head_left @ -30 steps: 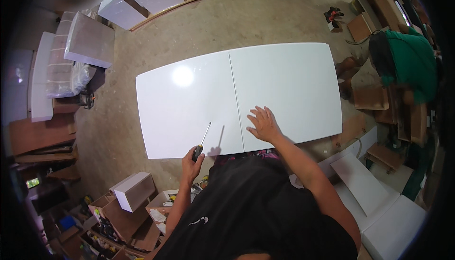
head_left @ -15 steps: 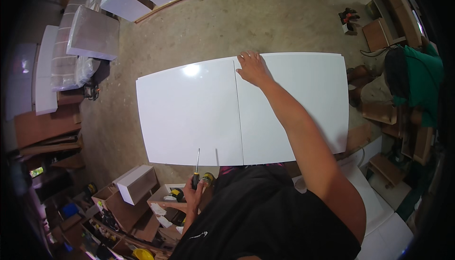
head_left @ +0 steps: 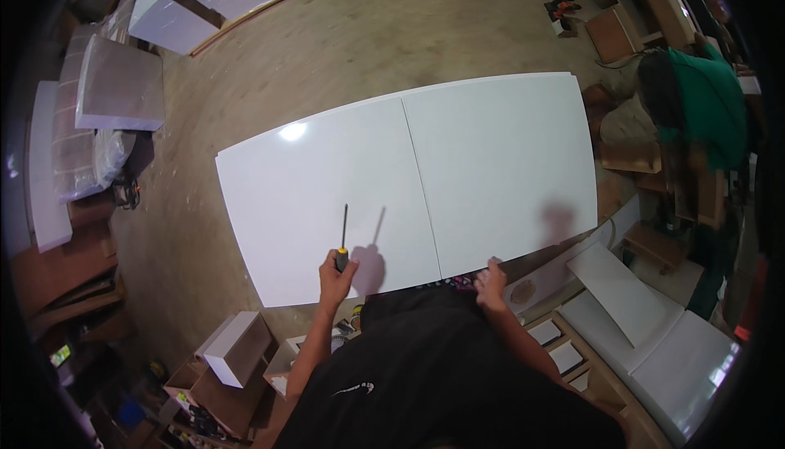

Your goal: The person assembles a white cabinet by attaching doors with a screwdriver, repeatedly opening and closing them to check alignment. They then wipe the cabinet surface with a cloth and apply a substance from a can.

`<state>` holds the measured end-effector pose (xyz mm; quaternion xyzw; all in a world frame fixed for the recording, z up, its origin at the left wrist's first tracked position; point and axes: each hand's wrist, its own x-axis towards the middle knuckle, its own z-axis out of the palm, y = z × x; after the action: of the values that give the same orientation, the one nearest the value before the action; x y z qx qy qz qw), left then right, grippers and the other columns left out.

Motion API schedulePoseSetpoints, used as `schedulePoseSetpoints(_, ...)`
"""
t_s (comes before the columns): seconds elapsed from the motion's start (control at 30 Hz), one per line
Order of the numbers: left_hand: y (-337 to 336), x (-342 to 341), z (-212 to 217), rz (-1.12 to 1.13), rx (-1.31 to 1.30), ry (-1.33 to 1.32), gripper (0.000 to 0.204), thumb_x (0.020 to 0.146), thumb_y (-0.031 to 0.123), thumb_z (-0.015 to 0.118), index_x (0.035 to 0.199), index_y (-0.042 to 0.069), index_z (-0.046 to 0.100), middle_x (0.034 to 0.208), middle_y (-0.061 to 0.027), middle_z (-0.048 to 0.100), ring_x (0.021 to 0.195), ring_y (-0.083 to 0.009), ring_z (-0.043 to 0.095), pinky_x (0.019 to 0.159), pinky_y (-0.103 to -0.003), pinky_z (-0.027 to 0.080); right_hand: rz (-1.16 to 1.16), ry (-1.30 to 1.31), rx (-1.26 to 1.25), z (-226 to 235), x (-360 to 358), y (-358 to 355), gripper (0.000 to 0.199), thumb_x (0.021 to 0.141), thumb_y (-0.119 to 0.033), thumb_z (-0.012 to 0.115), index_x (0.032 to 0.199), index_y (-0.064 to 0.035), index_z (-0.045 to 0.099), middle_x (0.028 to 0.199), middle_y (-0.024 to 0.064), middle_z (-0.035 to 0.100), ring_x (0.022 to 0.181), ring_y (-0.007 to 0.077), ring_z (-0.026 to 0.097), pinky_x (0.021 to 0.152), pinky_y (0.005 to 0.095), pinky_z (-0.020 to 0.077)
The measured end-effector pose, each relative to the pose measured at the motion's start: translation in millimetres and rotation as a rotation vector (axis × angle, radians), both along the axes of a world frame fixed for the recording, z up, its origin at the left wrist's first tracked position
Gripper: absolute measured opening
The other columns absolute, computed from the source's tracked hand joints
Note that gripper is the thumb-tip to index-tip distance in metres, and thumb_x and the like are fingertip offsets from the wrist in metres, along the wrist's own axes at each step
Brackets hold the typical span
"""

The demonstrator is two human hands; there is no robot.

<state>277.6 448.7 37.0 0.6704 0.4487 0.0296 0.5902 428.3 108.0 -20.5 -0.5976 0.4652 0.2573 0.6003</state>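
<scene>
My left hand [head_left: 334, 287] is closed around the dark handle of a screwdriver [head_left: 344, 232] with a yellow band. Its thin shaft points away from me, above a white panel [head_left: 319, 179], and casts a shadow there. Side by side with that panel lies a second white one [head_left: 507, 154], a narrow seam between them; both look like cabinet doors. At the near edge of the right-hand panel is my right hand [head_left: 491, 287], its fingers loosely bent and somewhat apart, with nothing visible in them. Whether it touches the edge I cannot tell.
A person in a green top [head_left: 707, 105] is low down at the right, among wooden parts. White cabinet boxes [head_left: 172, 15] stand at the far left. Near me are a white drawer box [head_left: 237, 349] and, on the right, a loose white board [head_left: 615, 294]. Power tools [head_left: 562, 11] lie on the floor.
My right hand has come back from the panels' far edge to their near edge. My left hand has risen with the screwdriver over the left panel. The view has shifted and turned somewhat.
</scene>
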Motion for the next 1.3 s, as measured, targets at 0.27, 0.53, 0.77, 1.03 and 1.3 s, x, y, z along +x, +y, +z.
schedulePoseSetpoints(0.27, 38, 12, 13, -0.041, 0.044, -0.024, 0.026, 0.082, 0.018, 0.072, 0.077, 0.003, 0.050, 0.061, 0.0030, 0.046, 0.058, -0.0070, 0.039, 0.050, -0.027, 0.035, -0.318, 0.212, 0.109, 15, -4, 69, 0.052, 0.090, -0.041, 0.056, 0.134, -0.0148, 0.045, 0.137, 0.0061, 0.048, 0.129, 0.0301, 0.043, 0.110, 0.0499, 0.0275)
schedulePoseSetpoints(0.53, 28, 22, 4, -0.072, 0.008, -0.080, 0.027, 0.081, 0.020, 0.072, 0.079, 0.001, 0.052, 0.061, 0.0018, 0.047, 0.058, -0.0071, 0.040, 0.051, -0.027, 0.036, -0.423, 0.253, 0.175, 12, 7, 64, 0.053, 0.083, -0.041, 0.059, 0.128, -0.0140, 0.049, 0.133, 0.0050, 0.049, 0.123, 0.0239, 0.047, 0.102, 0.0410, 0.0336)
schedulePoseSetpoints(0.77, 15, 13, -6, -0.082, 0.002, -0.079, 0.025, 0.082, 0.020, 0.071, 0.081, 0.002, 0.053, 0.063, 0.0009, 0.049, 0.057, -0.0078, 0.044, 0.051, -0.027, 0.039, -0.345, 0.272, 0.132, 14, -4, 57, 0.056, 0.082, -0.039, 0.057, 0.130, -0.0132, 0.046, 0.137, 0.0076, 0.044, 0.128, 0.0254, 0.041, 0.101, 0.0460, 0.0341)
schedulePoseSetpoints(1.03, 15, 20, -6, -0.069, 0.035, -0.064, 0.029, 0.080, 0.023, 0.072, 0.088, 0.002, 0.054, 0.062, -0.0011, 0.050, 0.058, -0.0098, 0.043, 0.054, -0.029, 0.040, -0.189, -0.174, 0.541, 67, -20, 29, 0.050, 0.094, -0.037, 0.051, 0.132, -0.0048, 0.046, 0.129, 0.0102, 0.055, 0.120, 0.0299, 0.053, 0.103, 0.0490, 0.0395)
schedulePoseSetpoints(1.3, -14, 137, -28, -0.416, 0.092, -0.472, 0.042, 0.081, 0.009, 0.062, 0.121, 0.000, 0.051, 0.094, -0.0076, 0.055, 0.072, -0.0125, 0.056, 0.060, -0.028, 0.048, -0.202, -0.720, 0.605, 286, 37, -122, 0.037, 0.101, -0.034, 0.047, 0.117, -0.0029, 0.056, 0.102, 0.0130, 0.064, 0.084, 0.0240, 0.065, 0.085, 0.0414, 0.0558)
